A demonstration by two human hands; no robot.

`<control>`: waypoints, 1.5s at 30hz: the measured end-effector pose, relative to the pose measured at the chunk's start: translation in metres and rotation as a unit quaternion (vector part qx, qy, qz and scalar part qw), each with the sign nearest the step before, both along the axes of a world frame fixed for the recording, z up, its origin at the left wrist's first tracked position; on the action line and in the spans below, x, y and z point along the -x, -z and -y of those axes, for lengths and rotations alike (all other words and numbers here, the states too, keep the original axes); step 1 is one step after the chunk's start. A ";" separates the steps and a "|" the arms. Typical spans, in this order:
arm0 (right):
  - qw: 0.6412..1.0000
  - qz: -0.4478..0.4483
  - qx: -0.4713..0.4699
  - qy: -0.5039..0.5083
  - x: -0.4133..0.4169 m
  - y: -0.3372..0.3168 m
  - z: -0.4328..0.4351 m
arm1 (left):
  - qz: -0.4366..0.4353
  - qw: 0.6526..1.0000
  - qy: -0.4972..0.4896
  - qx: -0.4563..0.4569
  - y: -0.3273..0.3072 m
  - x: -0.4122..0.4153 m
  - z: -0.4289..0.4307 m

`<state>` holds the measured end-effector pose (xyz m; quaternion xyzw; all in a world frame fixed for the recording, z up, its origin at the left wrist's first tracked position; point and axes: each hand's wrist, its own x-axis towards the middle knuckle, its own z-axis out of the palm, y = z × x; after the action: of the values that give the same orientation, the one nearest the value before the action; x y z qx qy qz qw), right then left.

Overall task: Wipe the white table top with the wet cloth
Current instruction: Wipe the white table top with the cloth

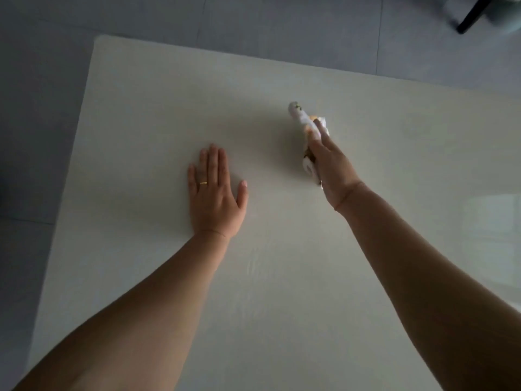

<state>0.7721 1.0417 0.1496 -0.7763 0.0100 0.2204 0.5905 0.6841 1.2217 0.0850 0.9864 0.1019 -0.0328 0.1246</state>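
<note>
The white table top [146, 108] fills most of the view. My left hand [215, 191] lies flat on it, palm down, fingers apart, a gold ring on one finger, holding nothing. My right hand [331, 167] reaches further out to the right of centre and presses a bunched white cloth [303, 119] with small orange and brown marks against the table. The cloth sticks out beyond my fingertips and under my palm. Faint wet streaks show on the table between my forearms.
Grey tiled floor [42, 136] surrounds the table at the left and far side. The table's far left corner is at the upper left. A black furniture leg [469, 16] stands on the floor at the top right. A bright reflection lies on the table's right side.
</note>
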 end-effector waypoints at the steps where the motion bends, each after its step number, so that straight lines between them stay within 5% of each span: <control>1: 0.990 -0.041 -0.128 0.046 0.006 -0.011 0.007 | -0.004 1.000 -0.001 0.006 -0.001 0.000 -0.001; 5: 0.872 -0.232 -0.399 0.162 0.035 -0.029 0.041 | 0.010 0.994 -0.018 0.103 -0.016 -0.004 0.003; 8: 0.826 -0.286 -0.465 0.144 0.058 -0.031 0.049 | -0.004 0.942 -0.048 0.333 -0.045 -0.002 0.032; 12: 0.842 -0.264 -0.451 0.135 0.076 -0.027 0.042 | -0.157 0.760 -0.150 0.613 -0.080 0.003 0.071; 15: 0.858 -0.283 -0.399 0.158 0.076 -0.021 0.045 | -0.139 0.713 -0.192 0.659 -0.076 0.010 0.077; 18: 0.904 -0.288 -0.257 0.186 0.076 -0.014 0.055 | -0.101 0.741 -0.211 0.629 -0.073 0.012 0.077; 22: 0.973 -0.164 0.036 0.158 0.085 -0.010 0.061 | -0.081 0.848 -0.159 0.498 -0.064 0.014 0.076; 24: 0.968 -0.096 0.197 0.118 0.092 -0.008 0.061 | -0.068 0.896 -0.136 0.417 -0.062 0.017 0.077; 27: 0.905 0.010 0.417 0.087 0.102 -0.003 0.056 | -0.017 0.959 -0.111 0.262 -0.059 0.025 0.073; 32: 0.884 0.173 0.433 0.008 0.111 0.004 0.020 | 0.071 0.997 -0.022 0.017 -0.039 0.041 0.031; 37: 0.844 0.159 0.492 -0.146 0.114 0.042 0.007 | 0.006 0.999 0.021 -0.028 -0.012 0.057 -0.011; 41: 0.833 0.193 0.505 -0.115 0.074 0.052 0.020 | -0.009 0.999 0.025 -0.031 0.000 0.063 -0.017; 45: 0.835 0.101 0.541 0.016 -0.021 0.057 0.039 | 0.016 0.999 0.022 -0.034 0.006 0.063 -0.017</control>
<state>0.7932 1.0030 0.0923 -0.9896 0.0804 0.0905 0.0777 0.6210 1.2392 0.0788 0.9925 0.0790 -0.0166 0.0918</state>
